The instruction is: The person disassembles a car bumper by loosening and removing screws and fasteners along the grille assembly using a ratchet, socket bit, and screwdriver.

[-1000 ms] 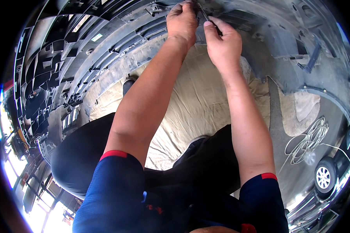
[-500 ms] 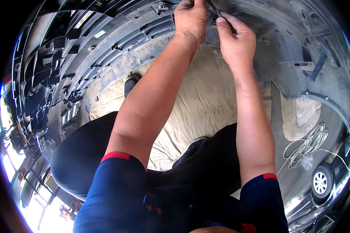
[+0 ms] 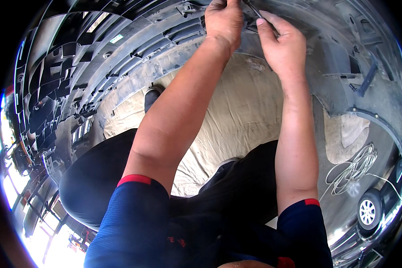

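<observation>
My right hand (image 3: 286,47) is closed round a slim dark metal rod-like tool (image 3: 253,9), thumb pressed along it; the tool's far end runs up out of the frame, so its kind does not show. Just left of it, my left hand (image 3: 224,22) is at the top edge with fingers curled; the fingertips are cut off, and whatever they hold is hidden. Both hands are at the inner side of a large grey-black car bumper cover (image 3: 165,48), which curves around in front of me.
A beige cloth (image 3: 241,107) covers the floor under the bumper, with my shoe (image 3: 152,96) on it. At right lie a coiled pale cable (image 3: 353,172) and a light mat (image 3: 337,143). A car wheel (image 3: 368,212) stands at lower right.
Both hands have shifted slightly to the right, the right hand more, so the gap between them has widened. The tool has moved along with the right hand.
</observation>
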`<state>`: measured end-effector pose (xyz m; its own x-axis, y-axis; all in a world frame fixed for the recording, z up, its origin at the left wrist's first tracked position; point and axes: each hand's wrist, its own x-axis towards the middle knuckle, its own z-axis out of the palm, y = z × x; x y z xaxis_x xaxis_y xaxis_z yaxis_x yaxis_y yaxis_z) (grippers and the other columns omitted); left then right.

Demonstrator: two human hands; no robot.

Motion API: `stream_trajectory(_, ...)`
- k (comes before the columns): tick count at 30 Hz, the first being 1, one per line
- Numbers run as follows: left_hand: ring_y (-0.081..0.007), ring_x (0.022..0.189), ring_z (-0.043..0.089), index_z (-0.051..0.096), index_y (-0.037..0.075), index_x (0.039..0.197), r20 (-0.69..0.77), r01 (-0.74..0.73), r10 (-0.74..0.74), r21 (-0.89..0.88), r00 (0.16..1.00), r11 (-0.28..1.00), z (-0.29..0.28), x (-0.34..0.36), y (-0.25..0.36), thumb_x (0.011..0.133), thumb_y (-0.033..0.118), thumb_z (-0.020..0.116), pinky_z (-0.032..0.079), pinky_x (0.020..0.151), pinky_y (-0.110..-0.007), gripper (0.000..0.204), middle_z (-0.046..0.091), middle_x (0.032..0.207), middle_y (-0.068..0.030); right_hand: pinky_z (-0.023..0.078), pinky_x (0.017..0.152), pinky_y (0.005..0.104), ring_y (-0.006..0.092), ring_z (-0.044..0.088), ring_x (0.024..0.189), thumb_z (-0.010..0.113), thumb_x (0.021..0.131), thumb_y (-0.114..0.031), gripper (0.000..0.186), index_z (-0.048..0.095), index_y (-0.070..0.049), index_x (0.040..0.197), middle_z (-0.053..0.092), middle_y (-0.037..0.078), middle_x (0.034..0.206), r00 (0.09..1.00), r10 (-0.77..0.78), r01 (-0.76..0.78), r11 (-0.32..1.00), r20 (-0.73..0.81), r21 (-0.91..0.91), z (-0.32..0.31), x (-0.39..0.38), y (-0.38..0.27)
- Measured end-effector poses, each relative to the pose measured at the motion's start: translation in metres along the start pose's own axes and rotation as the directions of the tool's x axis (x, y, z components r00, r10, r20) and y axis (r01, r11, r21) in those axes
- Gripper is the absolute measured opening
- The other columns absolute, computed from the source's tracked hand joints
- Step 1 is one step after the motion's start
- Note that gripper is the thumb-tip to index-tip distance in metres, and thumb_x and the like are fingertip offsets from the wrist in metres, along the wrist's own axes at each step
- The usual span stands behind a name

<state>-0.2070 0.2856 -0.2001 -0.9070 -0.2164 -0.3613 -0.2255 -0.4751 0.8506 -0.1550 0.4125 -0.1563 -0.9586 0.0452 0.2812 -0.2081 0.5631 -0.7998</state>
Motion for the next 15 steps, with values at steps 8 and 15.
stream_trajectory(8,-0.0094,0.057,0.046,0.067,0.011,0.094,-0.108,0.033,-0.036,-0.024,0.994,0.999,0.02,-0.011,0.007,0.104,0.031,0.056,0.036,0.05,-0.027,0.024,0.057,0.071,0.0017,0.043,0.06,0.028,0.0082,0.049,0.062,0.069,0.098,-0.021,0.027,0.073,0.0,0.114,0.06,-0.002,0.071,0.849,0.371,-0.524,0.68,0.376,0.513,-0.009,0.01,0.015)
stream_trajectory(15,-0.0131,0.058,0.049,0.061,0.01,0.095,0.265,0.247,-0.227,-0.042,0.937,0.968,-0.005,-0.013,0.022,0.108,0.031,0.053,0.04,0.053,-0.03,0.026,0.054,0.07,-0.0007,0.038,0.059,0.0281,0.0077,0.041,0.056,0.065,0.1,-0.022,0.015,0.059,-0.011,0.094,0.044,-0.007,0.065,0.641,0.435,-0.683,-0.052,0.632,0.729,0.004,0.002,-0.006)
